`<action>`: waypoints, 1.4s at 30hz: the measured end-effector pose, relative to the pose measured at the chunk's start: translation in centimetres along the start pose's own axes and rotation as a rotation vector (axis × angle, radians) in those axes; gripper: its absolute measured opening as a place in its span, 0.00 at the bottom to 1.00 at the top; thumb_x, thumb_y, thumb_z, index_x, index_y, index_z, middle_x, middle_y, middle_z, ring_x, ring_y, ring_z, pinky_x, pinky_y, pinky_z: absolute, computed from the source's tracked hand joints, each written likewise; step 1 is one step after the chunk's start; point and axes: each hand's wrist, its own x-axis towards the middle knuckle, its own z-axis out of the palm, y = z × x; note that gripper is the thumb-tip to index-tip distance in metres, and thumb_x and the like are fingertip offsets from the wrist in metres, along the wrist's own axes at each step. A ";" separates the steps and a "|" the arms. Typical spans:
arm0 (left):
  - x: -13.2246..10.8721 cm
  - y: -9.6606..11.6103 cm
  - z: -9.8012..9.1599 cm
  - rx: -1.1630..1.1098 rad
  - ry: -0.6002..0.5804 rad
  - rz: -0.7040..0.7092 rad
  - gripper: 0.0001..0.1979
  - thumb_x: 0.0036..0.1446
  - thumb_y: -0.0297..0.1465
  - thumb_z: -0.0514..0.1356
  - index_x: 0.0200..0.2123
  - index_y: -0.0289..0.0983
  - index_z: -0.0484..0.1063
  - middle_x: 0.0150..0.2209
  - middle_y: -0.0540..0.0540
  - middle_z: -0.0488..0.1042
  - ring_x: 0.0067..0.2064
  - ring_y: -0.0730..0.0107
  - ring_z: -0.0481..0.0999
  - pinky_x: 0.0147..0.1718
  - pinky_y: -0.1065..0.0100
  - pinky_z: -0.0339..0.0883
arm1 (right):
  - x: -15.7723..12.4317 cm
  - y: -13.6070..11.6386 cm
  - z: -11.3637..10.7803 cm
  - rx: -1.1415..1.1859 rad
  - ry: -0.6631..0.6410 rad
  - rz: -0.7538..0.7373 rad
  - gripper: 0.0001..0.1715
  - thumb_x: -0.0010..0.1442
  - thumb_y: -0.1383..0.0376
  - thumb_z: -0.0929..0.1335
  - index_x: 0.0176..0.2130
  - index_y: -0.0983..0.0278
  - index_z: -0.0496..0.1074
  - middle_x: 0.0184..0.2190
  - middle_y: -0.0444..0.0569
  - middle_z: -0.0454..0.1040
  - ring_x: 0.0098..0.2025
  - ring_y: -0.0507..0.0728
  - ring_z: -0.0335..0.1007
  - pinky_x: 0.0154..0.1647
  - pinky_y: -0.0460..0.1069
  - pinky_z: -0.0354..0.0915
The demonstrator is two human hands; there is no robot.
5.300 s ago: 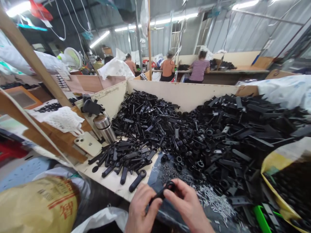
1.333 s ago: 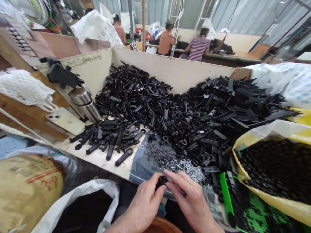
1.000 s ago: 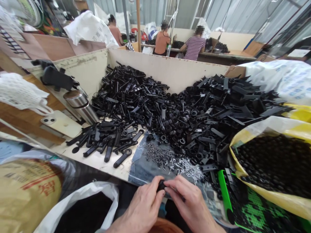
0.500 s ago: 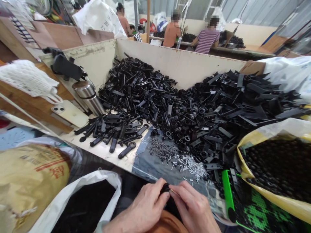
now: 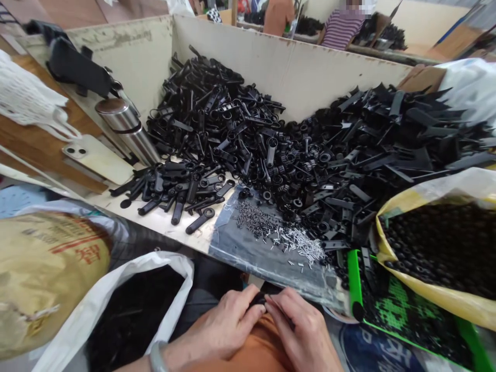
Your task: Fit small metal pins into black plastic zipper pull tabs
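Observation:
Close to my lap, below the front edge of the workbench, my two hands meet fingertip to fingertip. My left hand (image 5: pixel 232 319) is closed, pinching a small black plastic part (image 5: pixel 258 299) between thumb and forefinger; most of that part is hidden. My right hand (image 5: pixel 300 325) is closed too, its thumb and forefinger pressed together against the part's right side. Whatever its fingertips pinch is too small to make out. In front of the hands, small silvery pins (image 5: pixel 304 245) and tiny dark springs (image 5: pixel 253 219) lie scattered on a dark mat (image 5: pixel 232 240).
Piles of black plastic parts (image 5: pixel 217 119) fill the walled bench. Left are a steel thermos (image 5: pixel 134 132), a phone (image 5: pixel 96 160) and an open white sack (image 5: pixel 176 263). Right are a green basket (image 5: pixel 355 284) and a yellow sack (image 5: pixel 393 206) of black pieces. Co-workers (image 5: pixel 344 26) sit behind.
The camera view has tipped downward, so the bench appears higher. Both hands stay together at the black part, with the right fingers closer against it.

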 end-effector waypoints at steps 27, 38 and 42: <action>3.8 8.8 -7.9 -0.215 0.350 0.245 0.20 0.69 0.41 0.48 0.57 0.40 0.68 0.40 0.46 0.81 0.43 0.60 0.78 0.46 0.64 0.66 | 11.4 0.9 -2.6 0.015 0.163 -0.332 0.11 0.73 0.68 0.60 0.42 0.61 0.71 0.27 0.43 0.73 0.25 0.51 0.73 0.28 0.43 0.67; 3.9 7.8 -6.3 -0.342 0.283 0.261 0.22 0.69 0.45 0.47 0.54 0.39 0.69 0.26 0.52 0.68 0.28 0.68 0.66 0.28 0.69 0.60 | 9.5 1.4 -1.9 0.086 0.217 -0.232 0.09 0.72 0.63 0.63 0.49 0.60 0.71 0.31 0.44 0.77 0.28 0.52 0.75 0.31 0.43 0.70; 3.6 6.9 -6.1 -0.326 0.284 0.266 0.21 0.69 0.44 0.48 0.57 0.40 0.69 0.29 0.49 0.75 0.28 0.67 0.72 0.28 0.69 0.64 | 8.6 1.6 -1.1 0.211 0.210 0.012 0.16 0.69 0.58 0.66 0.54 0.61 0.69 0.23 0.37 0.68 0.22 0.51 0.67 0.26 0.43 0.66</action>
